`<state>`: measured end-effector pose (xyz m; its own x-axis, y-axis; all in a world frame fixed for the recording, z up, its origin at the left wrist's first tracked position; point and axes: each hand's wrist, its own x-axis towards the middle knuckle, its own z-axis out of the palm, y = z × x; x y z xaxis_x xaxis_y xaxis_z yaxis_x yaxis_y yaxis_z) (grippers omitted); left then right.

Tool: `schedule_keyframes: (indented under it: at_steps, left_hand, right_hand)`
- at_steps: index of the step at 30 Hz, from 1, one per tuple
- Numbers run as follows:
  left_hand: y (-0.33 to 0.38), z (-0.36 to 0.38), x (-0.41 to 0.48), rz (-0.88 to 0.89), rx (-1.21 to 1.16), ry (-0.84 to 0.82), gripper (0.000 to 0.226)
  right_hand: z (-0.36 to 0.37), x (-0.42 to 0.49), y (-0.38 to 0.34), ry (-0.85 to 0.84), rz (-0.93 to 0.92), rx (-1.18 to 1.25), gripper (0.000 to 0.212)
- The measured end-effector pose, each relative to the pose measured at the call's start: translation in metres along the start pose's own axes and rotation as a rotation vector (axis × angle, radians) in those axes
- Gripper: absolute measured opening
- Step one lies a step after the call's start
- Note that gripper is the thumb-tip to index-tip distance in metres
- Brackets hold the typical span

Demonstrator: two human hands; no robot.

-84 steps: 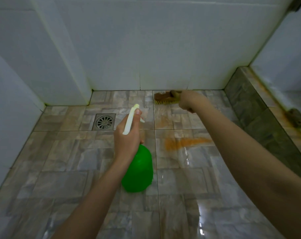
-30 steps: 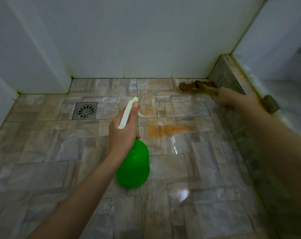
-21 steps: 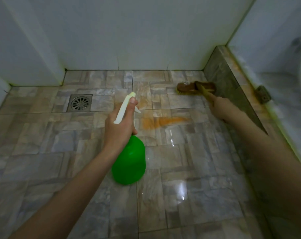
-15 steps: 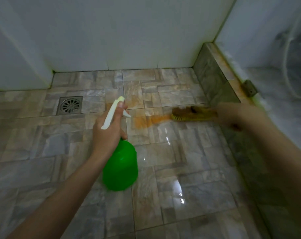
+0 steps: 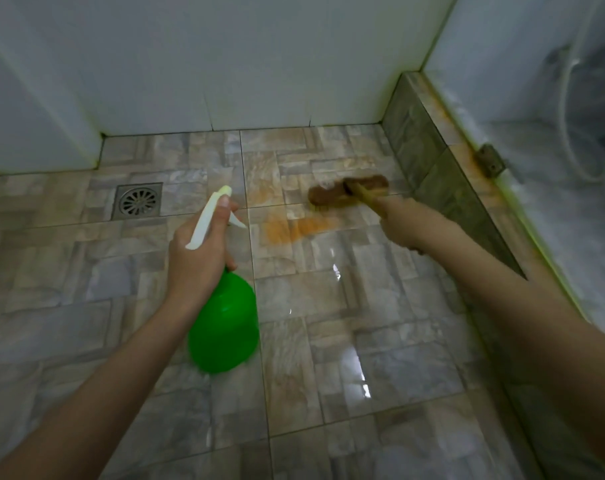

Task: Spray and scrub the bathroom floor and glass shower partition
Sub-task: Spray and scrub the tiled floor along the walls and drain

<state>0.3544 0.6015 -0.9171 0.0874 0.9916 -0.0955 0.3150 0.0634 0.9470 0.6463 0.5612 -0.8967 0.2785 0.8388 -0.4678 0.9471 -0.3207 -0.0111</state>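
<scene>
My left hand [image 5: 193, 261] grips the neck of a green spray bottle [image 5: 223, 327] with a pale trigger head [image 5: 209, 216], held above the floor's middle. My right hand [image 5: 398, 223] holds the handle of a brown scrub brush [image 5: 346, 194], whose bristles press on the wet tiled floor [image 5: 328, 306] near the right curb. An orange stain [image 5: 294, 226] lies on the tiles just in front of the brush. The glass shower partition [image 5: 553, 220] rises along the right edge, above the curb.
A square metal floor drain [image 5: 137, 201] sits at the back left. White tiled walls [image 5: 225, 64] close the back and left. A stone-tiled curb [image 5: 429, 150] with a rusty hinge [image 5: 489, 161] runs along the right. A shower hose [image 5: 571, 116] shows behind the glass.
My right hand has swept the brush from the far wall to the right corner, back toward the orange stain, then slightly away again. The left hand kept the bottle steady.
</scene>
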Motion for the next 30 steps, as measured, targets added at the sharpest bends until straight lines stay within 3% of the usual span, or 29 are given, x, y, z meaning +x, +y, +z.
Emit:
schedule_keyframes:
  at_steps: [3, 6, 9, 14, 18, 20, 25, 29, 30]
  left_hand:
    - [0.001, -0.005, -0.001, -0.010, -0.010, 0.014, 0.027]
    - [0.001, -0.010, -0.003, -0.019, -0.037, 0.058, 0.031]
    - [0.000, -0.015, -0.003, -0.039, -0.013, 0.089, 0.041]
    - [-0.004, -0.019, -0.009, -0.038, -0.002, 0.086, 0.047]
    - [-0.004, -0.024, -0.012, -0.025, 0.040, 0.096, 0.048]
    - [-0.001, -0.027, -0.011, -0.041, 0.028, 0.099, 0.046]
    - [0.000, -0.029, -0.013, -0.065, -0.001, 0.110, 0.044]
    - [-0.003, -0.036, -0.013, -0.032, 0.005, 0.126, 0.044]
    - [-0.004, -0.038, -0.012, -0.029, 0.005, 0.132, 0.043]
  right_hand:
    - [-0.010, 0.024, 0.009, 0.068, -0.068, 0.076, 0.072]
    - [-0.014, -0.008, -0.009, -0.059, 0.045, 0.010, 0.056]
    - [-0.002, -0.049, -0.042, -0.172, 0.042, 0.051, 0.069]
    - [-0.004, 0.015, -0.056, 0.053, -0.016, 0.051, 0.089]
    - [-0.024, -0.025, -0.077, -0.088, 0.003, 0.030, 0.055]
    - [-0.018, -0.046, -0.094, -0.163, -0.028, 0.061, 0.068]
    - [-0.012, 0.016, -0.103, 0.058, -0.097, 0.049, 0.085]
    - [-0.029, -0.023, -0.114, -0.075, -0.051, -0.014, 0.051]
    - [-0.026, -0.044, -0.117, -0.131, -0.061, -0.031, 0.050]
